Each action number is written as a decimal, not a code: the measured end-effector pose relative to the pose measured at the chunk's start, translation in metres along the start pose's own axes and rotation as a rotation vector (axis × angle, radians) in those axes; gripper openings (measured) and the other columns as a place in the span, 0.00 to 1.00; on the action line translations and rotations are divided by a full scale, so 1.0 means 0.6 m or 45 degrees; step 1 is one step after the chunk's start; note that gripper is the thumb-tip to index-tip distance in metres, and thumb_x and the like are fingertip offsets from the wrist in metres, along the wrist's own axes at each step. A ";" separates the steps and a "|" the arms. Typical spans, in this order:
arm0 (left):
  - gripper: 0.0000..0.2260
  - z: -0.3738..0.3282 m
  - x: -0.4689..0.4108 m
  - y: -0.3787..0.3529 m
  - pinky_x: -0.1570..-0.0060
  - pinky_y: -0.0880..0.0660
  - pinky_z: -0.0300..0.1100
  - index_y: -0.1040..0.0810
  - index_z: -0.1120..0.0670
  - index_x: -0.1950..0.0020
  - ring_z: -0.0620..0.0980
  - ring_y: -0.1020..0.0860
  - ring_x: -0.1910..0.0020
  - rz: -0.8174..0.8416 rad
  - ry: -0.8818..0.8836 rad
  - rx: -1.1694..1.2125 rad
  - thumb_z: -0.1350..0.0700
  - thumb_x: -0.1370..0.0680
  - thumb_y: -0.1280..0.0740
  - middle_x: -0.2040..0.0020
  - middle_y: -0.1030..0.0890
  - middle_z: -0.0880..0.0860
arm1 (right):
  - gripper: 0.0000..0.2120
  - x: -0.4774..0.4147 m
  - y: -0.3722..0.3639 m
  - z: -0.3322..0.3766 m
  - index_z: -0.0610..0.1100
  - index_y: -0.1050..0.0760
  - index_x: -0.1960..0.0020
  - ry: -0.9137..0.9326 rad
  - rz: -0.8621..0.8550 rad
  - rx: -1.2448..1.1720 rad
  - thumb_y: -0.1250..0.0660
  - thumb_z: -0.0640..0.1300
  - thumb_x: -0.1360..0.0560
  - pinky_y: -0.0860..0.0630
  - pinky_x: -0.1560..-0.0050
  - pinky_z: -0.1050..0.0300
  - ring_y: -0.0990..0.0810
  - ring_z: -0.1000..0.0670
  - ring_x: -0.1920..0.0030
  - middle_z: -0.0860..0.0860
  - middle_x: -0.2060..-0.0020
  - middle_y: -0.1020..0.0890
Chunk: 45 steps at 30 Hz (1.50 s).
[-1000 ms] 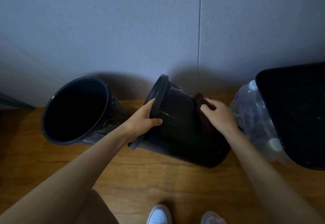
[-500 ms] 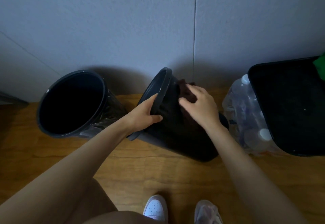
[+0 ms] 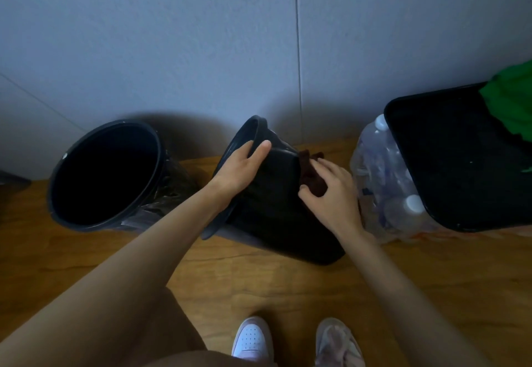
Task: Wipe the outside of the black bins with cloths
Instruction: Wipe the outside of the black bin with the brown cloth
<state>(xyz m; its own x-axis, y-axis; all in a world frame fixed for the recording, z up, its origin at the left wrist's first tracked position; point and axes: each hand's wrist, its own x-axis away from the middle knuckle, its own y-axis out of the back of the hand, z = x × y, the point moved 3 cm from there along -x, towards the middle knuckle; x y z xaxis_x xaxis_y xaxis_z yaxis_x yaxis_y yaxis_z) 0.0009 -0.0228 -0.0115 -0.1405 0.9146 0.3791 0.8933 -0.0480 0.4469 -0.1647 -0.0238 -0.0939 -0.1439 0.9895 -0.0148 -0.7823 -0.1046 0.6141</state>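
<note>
A round black bin (image 3: 276,208) lies tilted on the wooden floor, its mouth turned to the left. My left hand (image 3: 241,169) grips its rim, thumb over the outside wall. My right hand (image 3: 331,194) holds a dark brown cloth (image 3: 309,171) bunched against the bin's upper right side. A second round black bin (image 3: 72,171) leans at the left with its open mouth facing me. A third black bin (image 3: 460,159), square-cornered, stands at the right.
A shrink-wrapped pack of plastic water bottles (image 3: 383,176) sits between the tilted bin and the square bin. Something green (image 3: 512,99) lies over the square bin's far corner. A grey wall (image 3: 201,35) runs close behind. My shoes (image 3: 253,338) are below on the floor.
My right hand slid the cloth left toward the rim, then back right and down the bin's side. My left hand shifted higher on the rim.
</note>
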 end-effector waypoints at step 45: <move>0.17 0.034 0.047 0.022 0.33 0.32 0.50 0.34 0.45 0.30 0.46 0.26 0.38 0.191 -0.027 0.208 0.54 0.18 0.44 0.37 0.24 0.48 | 0.27 0.027 -0.017 -0.072 0.56 0.41 0.27 -0.479 0.109 -0.100 0.38 0.52 0.24 0.42 0.30 0.44 0.45 0.44 0.27 0.50 0.27 0.40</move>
<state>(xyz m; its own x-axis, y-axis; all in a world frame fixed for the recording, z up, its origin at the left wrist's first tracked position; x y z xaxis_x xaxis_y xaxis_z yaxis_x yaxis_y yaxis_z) 0.0172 0.0105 -0.0116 0.0068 0.9104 0.4137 0.9610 -0.1203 0.2488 -0.1852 -0.0111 -0.1346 0.0101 0.9427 0.3335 -0.8232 -0.1815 0.5380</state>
